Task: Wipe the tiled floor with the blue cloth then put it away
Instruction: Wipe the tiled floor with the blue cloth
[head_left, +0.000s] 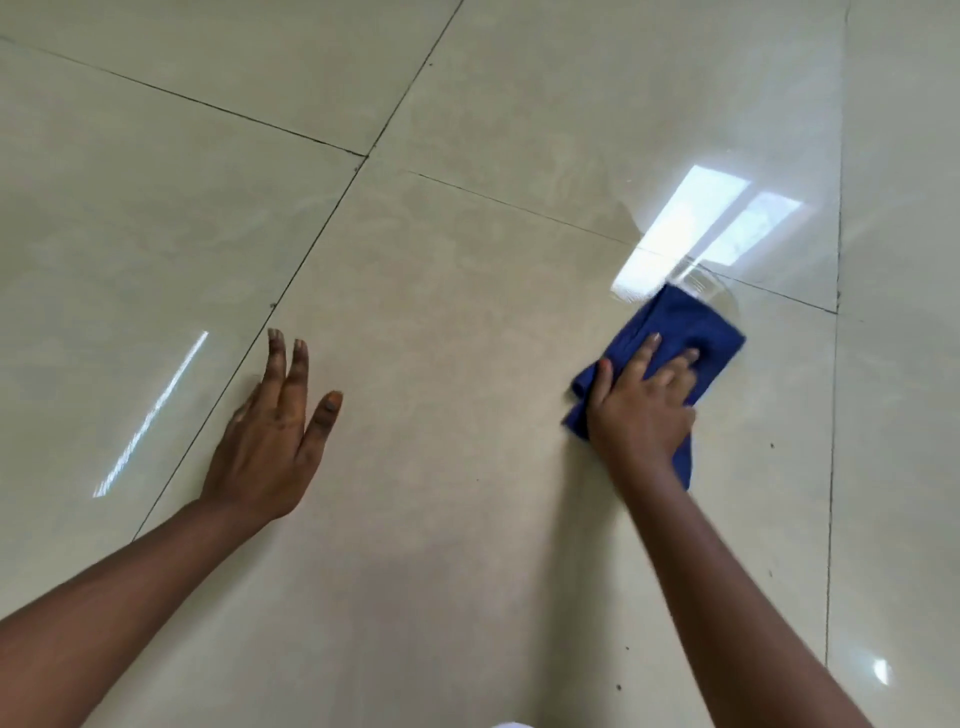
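A folded blue cloth (675, 325) lies flat on the glossy cream tiled floor (457, 322), right of centre. My right hand (641, 405) presses down on the cloth's near half, fingers spread over the fabric and thumb at its left edge. The far part of the cloth sticks out beyond my fingertips, and a strip shows below my wrist. My left hand (270, 431) rests palm down on the bare tile to the left, fingers apart, holding nothing.
Dark grout lines (311, 244) cross the floor between large tiles. A bright window reflection (701, 234) shines just beyond the cloth, with a wet-looking smear beside it. Small dark specks (772, 445) dot the tile near my right arm.
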